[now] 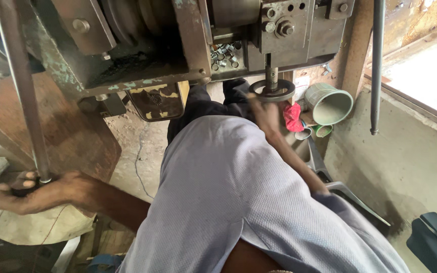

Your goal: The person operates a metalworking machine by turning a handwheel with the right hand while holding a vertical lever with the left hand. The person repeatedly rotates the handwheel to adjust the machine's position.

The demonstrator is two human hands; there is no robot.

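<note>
Looking down from the head camera, a person in a pale lilac shirt (238,192) is seen seated at a worn metal press (178,45). The left hand (29,192) is closed around the dark knob at the lower end of a long grey lever rod (21,91), which rises steeply to the upper left edge of the view. The right hand (265,114) is reached forward to a flat metal ring (272,91), which is held at the press's vertical punch shaft (271,76), just below the bolted head block (284,25); the ring encircles the shaft, and the fingers are blurred, so the exact grip cannot be told. A heap of small metal sleeves (224,54) lies on a ledge of the press, just left of the shaft. A red cloth (293,117) is seen just right of the right hand, and beside it a tilted green cup (330,103) with its mouth turned toward the viewer. A second grey rod (377,65) hangs at the right, near a concrete sill (421,116).
</note>
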